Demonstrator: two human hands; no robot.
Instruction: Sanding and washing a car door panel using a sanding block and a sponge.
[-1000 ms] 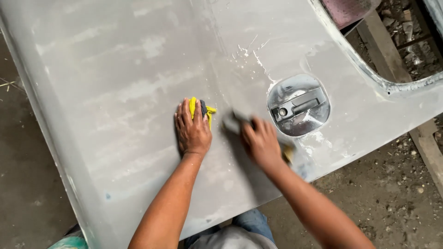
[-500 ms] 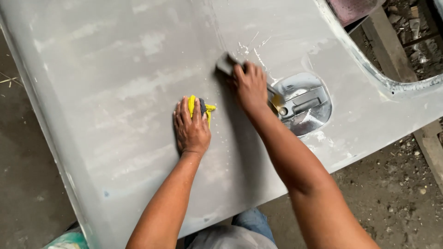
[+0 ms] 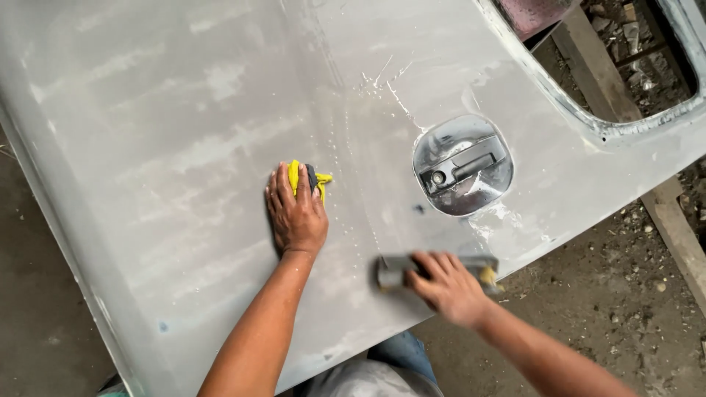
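Your right hand is clenched over a grey sanding block, lying flat near the lower edge of the grey door panel, at five o'clock from the recessed handle. The block looks stiff and light, probably slick on the wet surface, so hold it across the top. Your left hand presses a soft yellow cloth at mid-panel, palm down, arm straight.
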